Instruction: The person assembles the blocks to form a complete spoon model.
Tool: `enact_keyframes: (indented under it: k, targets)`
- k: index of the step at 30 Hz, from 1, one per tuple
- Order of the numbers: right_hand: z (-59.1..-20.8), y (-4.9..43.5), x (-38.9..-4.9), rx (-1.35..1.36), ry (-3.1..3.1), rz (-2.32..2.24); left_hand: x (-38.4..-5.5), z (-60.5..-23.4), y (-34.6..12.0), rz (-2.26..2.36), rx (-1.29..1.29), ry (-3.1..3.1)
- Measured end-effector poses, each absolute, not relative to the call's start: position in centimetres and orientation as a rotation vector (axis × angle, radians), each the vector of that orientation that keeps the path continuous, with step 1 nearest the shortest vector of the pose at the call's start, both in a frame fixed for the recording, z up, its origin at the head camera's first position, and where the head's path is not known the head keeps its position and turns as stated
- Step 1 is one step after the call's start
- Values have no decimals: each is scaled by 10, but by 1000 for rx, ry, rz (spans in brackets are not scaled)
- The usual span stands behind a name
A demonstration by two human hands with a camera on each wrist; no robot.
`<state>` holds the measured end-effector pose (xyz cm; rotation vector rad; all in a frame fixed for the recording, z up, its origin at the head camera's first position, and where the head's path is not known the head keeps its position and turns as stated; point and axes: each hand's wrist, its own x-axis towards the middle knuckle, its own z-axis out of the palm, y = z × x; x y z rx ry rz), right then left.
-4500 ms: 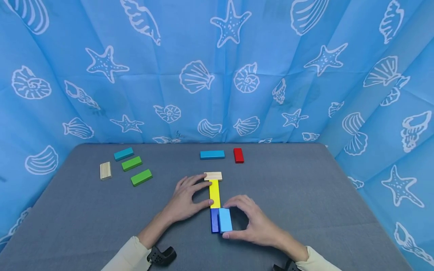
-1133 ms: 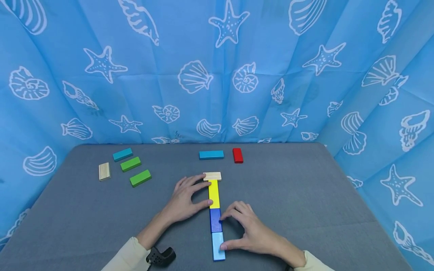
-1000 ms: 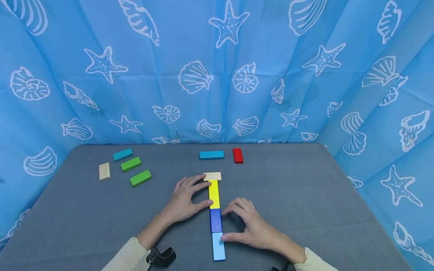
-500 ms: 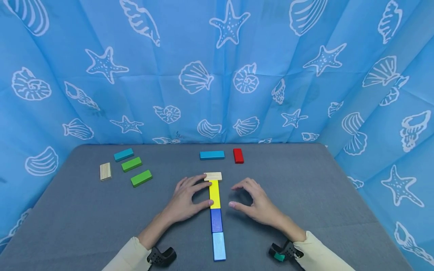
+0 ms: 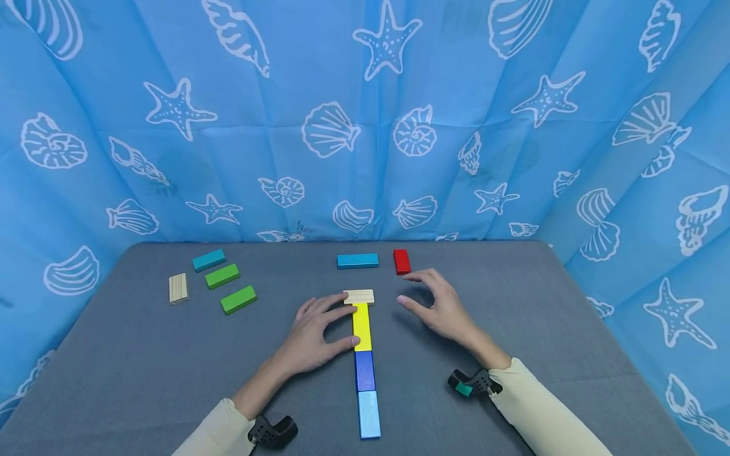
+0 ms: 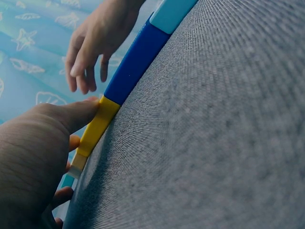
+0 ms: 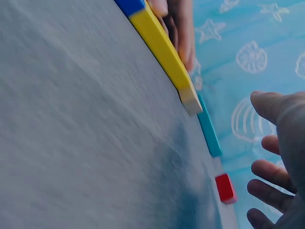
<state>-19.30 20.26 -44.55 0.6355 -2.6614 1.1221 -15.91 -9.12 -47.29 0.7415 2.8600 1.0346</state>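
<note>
In the head view, a line of flat blocks runs toward me: a natural wood block (image 5: pixel 359 297) set crosswise, then a yellow block (image 5: pixel 362 327), a dark blue block (image 5: pixel 365 371) and a light blue block (image 5: pixel 369 414). My left hand (image 5: pixel 313 335) rests along the line's left side, thumb and index fingertip at the yellow block and another fingertip at the wood block. My right hand (image 5: pixel 441 306) is in the air with nothing in it, fingers spread and slightly bent. Its fingertips are just short of a red block (image 5: pixel 402 261).
A teal block (image 5: pixel 357 261) lies beyond the line, left of the red one. At the far left are another teal block (image 5: pixel 208 260), a green block (image 5: pixel 222 276), a second green block (image 5: pixel 239 299) and a wood block (image 5: pixel 178 288). A shell-print curtain (image 5: pixel 388 139) hangs behind the grey table (image 5: pixel 171 367).
The light blue block went from beside the dark blue block to its near end. My right hand then let go and moved away toward the red block. My left hand stayed put.
</note>
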Motion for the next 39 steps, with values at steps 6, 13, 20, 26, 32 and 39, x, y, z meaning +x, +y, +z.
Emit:
enact_keyframes:
  k: [6,13,20,26,32,39]
  targets:
    - [-447,208,-215,526,-2721,1136,-160,-474,-92,1022,742,2865]
    - [-455,215,-236,464,-2754,1127,-160,-475,-91,1026,744,2865]
    - [-460,219,-248,437,-2805,1112,-160,-474,-91,1027,734,2862]
    - [-461,217,-259,407,-2860,1065,-160,-473,-91,1021,735,2868]
    - [-461,214,-268,401,-2903,1033,-160,-473,-91,1023,742,2862]
    - [-462,214,-273,447,-2934,1009,-160,-473,-92,1018,741,2857]
